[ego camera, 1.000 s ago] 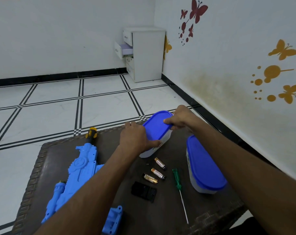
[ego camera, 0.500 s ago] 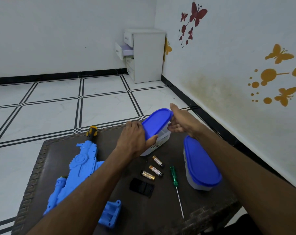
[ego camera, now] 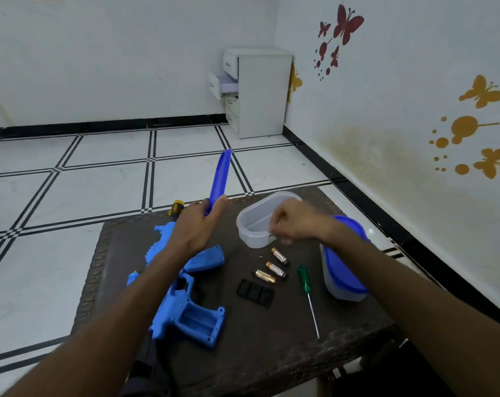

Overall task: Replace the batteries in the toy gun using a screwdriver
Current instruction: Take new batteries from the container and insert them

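Fingers of my left hand [ego camera: 198, 224] pinch the blue lid [ego camera: 220, 179] upright; my right hand [ego camera: 293, 223] curls at the open container [ego camera: 260, 224], its grasp unclear. Three batteries [ego camera: 274, 269] lie on the table [ego camera: 300, 353] between toy gun [ego camera: 185, 305] and one screwdriver [ego camera: 307, 293]: likely light, rigid, prone to rolling, best pinched mid-barrel. One black cover [ego camera: 254, 292], one closed container [ego camera: 343, 270].

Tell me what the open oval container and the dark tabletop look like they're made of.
Open oval container: likely translucent plastic, since the table shows faintly through its frosted, matte wall. Dark tabletop: apparently brown woven wicker or rattan-style material, judging by its braided edge.
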{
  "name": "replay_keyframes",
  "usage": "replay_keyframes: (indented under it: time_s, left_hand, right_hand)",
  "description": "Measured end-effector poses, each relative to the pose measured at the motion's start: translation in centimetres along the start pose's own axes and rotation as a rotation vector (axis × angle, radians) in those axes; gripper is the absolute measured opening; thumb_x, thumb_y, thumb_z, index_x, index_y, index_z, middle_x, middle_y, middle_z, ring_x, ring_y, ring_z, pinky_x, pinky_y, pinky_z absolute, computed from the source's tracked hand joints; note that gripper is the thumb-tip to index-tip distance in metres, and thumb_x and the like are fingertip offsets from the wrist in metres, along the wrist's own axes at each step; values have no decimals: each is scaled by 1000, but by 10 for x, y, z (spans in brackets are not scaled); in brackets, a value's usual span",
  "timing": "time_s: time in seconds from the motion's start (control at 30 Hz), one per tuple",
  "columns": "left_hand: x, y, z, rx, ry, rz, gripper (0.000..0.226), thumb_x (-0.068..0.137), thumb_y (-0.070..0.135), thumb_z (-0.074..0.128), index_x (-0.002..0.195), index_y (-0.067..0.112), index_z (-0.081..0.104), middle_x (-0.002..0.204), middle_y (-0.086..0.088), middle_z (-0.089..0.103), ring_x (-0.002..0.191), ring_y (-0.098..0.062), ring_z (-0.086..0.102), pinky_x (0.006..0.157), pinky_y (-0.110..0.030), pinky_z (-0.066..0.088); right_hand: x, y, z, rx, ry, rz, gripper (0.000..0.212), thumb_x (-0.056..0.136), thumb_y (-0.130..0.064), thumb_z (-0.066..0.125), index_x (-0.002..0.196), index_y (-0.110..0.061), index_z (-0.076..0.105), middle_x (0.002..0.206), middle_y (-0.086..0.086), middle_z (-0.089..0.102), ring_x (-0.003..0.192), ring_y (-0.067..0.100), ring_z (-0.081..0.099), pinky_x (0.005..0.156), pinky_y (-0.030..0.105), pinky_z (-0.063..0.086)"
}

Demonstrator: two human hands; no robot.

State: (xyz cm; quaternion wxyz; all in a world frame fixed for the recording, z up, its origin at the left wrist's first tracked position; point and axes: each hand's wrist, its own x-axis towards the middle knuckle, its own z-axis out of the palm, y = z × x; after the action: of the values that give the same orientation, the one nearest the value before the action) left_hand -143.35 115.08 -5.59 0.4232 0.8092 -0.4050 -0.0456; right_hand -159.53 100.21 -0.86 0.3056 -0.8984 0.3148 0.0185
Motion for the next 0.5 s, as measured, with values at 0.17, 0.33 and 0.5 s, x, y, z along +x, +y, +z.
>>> replay_keyframes:
  time_s: [0.17, 0.33, 0.5]
  left_hand:
    - [-23, -2, -21, 52, 3, 28, 67, 94, 63, 34, 71, 1, 48, 58, -5, 43, 53, -19, 43, 53, -32, 35]
    - [-38, -5, -32, 52, -1, -27, 69, 92, 67, 32, 77, 4, 54, 58, -2, 42, 55, -17, 43, 52, -30, 32]
    - [-43, -11, -38, 103, 3, -72, 71, 89, 72, 30, 83, 8, 62, 67, -10, 57, 63, -24, 57, 56, -32, 40]
  right_hand:
    - [-19, -1, 36, -457, -100, -28, 32, 84, -18, 72, 115, -12, 66, 116, 8, 64, 106, 24, 61, 80, 30, 48]
    - [-24, 7, 50, -495, -88, -41, 40, 82, -17, 74, 120, -14, 61, 123, 7, 61, 112, 24, 57, 91, 35, 49]
    - [-22, 8, 52, -420, -65, -6, 25, 84, -11, 69, 109, -11, 63, 114, 7, 64, 103, 22, 60, 86, 33, 50]
